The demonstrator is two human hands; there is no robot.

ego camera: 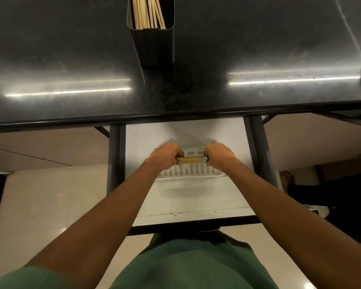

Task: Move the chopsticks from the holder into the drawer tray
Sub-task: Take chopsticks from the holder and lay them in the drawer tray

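Observation:
A dark square holder (pixel 154 46) stands on the black counter at the top middle, with several pale wooden chopsticks (pixel 148 12) upright in it. Below the counter a white drawer (pixel 196 197) is pulled out. In it lies a white slotted tray (pixel 188 171). My left hand (pixel 165 156) and my right hand (pixel 219 155) each grip one end of a bundle of chopsticks (pixel 193 159), held level just over the tray. The tray's far part is hidden by my hands.
The glossy black counter (pixel 71 69) spans the upper half, its front edge overhanging the drawer's back. Dark metal frame legs (pixel 258 147) flank the drawer. Beige floor tiles (pixel 40 201) lie left and right. A dark object (pixel 342 197) sits at the right edge.

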